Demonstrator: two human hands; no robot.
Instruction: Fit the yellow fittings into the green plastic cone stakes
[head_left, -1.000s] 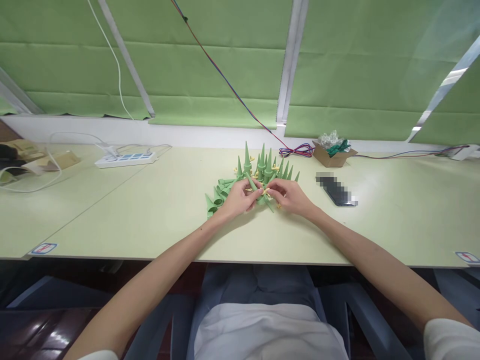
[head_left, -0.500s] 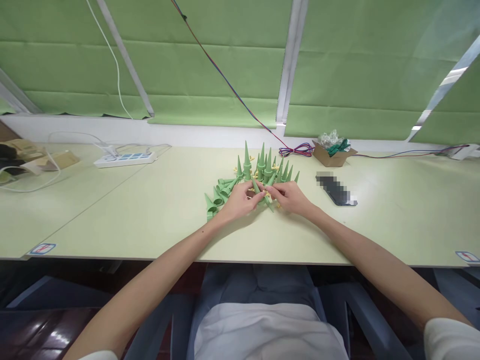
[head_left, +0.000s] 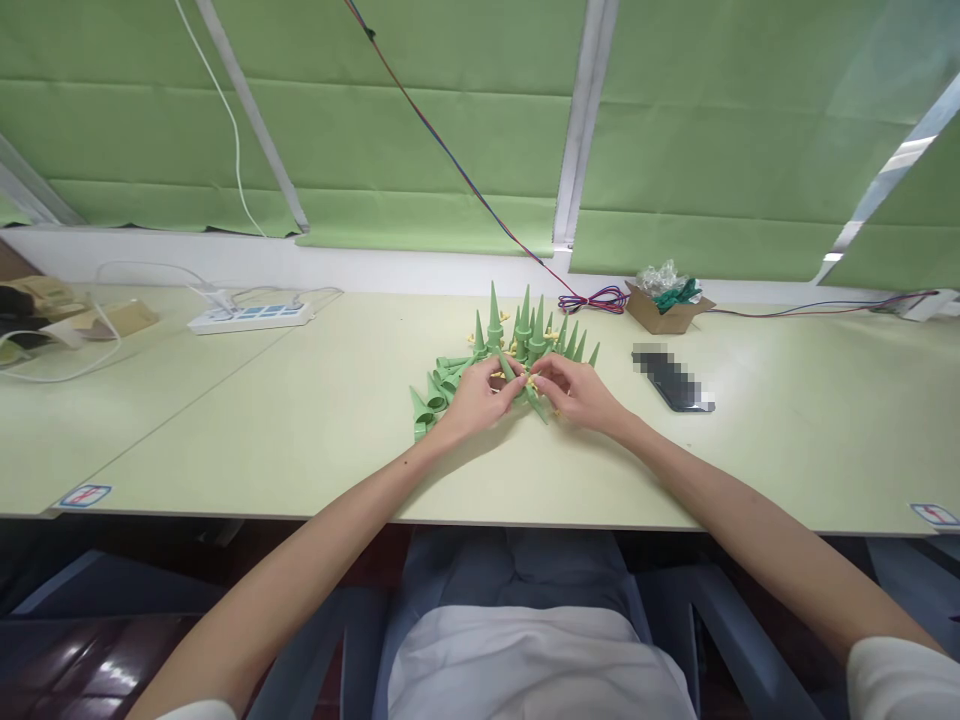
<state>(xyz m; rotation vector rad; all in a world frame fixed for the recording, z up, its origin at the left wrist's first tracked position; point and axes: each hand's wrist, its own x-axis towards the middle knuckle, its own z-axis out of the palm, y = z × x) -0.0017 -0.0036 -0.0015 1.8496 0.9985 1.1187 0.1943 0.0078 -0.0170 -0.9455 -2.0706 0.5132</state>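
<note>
The left hand [head_left: 484, 395] pinches a green plastic cone [head_left: 506, 366] between its thumb and fingers; the cone slants, its narrow end up and to the left. The right hand [head_left: 574, 390] is just beside it, thumb and fingertips drawn close together at a small yellow piece [head_left: 533, 381] between the 2 hands; whether they grip that piece or only touch it is too small to tell. Both hands are low over the near middle of the pale counter [head_left: 300, 440]. Just below the fingertips, a slanting green spike [head_left: 537, 405] points toward the counter's front edge.

Behind the hands, a cluster of upright green cones [head_left: 537, 335] stands on the counter, with yellow bits showing among them. To the left of the left hand, more green cones [head_left: 435, 392] lie tipped over, some with their hollow ends showing.

To the right of the right hand and well apart from it lies a black smartphone [head_left: 679, 390], partly pixelated. Farther back is a small open cardboard box [head_left: 664, 318] holding crumpled clear plastic [head_left: 660, 278] and something dark green [head_left: 677, 295]. Next to the box is a coil of red and blue cable [head_left: 600, 300]. Far to the left sits a white power strip [head_left: 255, 319] with a plug in it, and green blinds [head_left: 427, 130] hang behind the counter.
</note>
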